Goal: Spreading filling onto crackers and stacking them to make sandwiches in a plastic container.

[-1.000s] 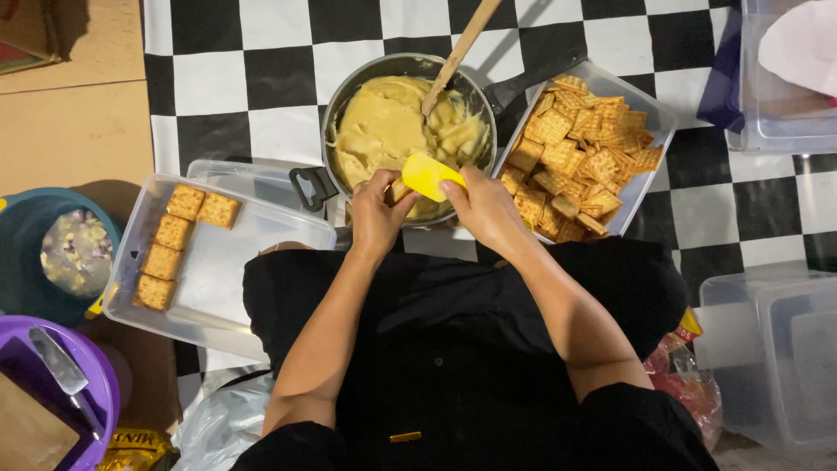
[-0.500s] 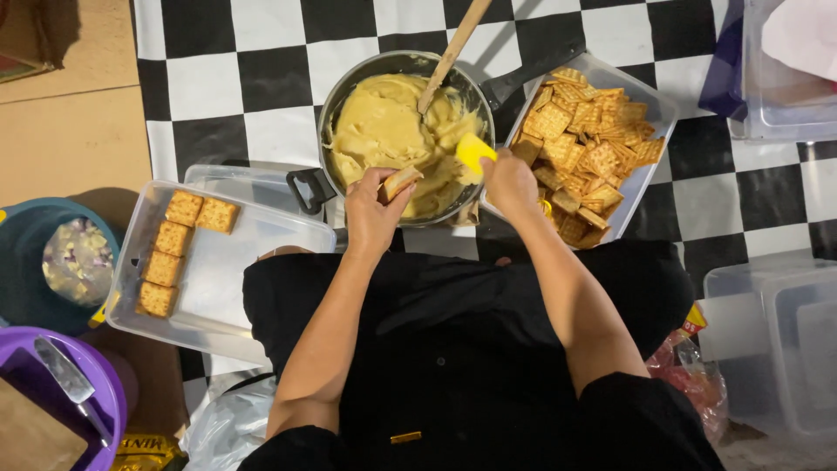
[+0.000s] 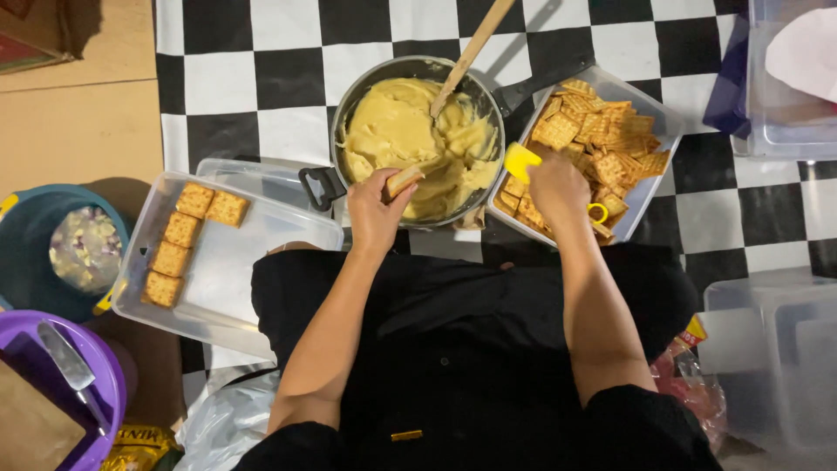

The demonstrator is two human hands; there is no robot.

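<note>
My left hand (image 3: 377, 209) holds a square cracker (image 3: 404, 181) spread with yellow cream, just over the near rim of the metal pan (image 3: 347, 109). The pan is full of thick yellow cream (image 3: 397, 131), and a wooden spoon (image 3: 471, 52) stands in it. My right hand (image 3: 558, 187) grips a yellow spatula (image 3: 520, 160) and rests over the clear tray of loose crackers (image 3: 610, 148) to the right of the pan. At the left, a clear container (image 3: 227, 270) holds several crackers (image 3: 181, 228) laid in rows.
Everything sits on a black-and-white checked mat (image 3: 261, 52). A teal bowl (image 3: 26, 253) and a purple tub (image 3: 96, 375) with a knife (image 3: 65, 362) are at the left. Clear plastic boxes (image 3: 776, 366) stand at the right. My black-clad lap fills the foreground.
My right hand moved right with the yellow spatula, from the pan to the cracker tray. My left hand kept the cracker near the pan's rim.
</note>
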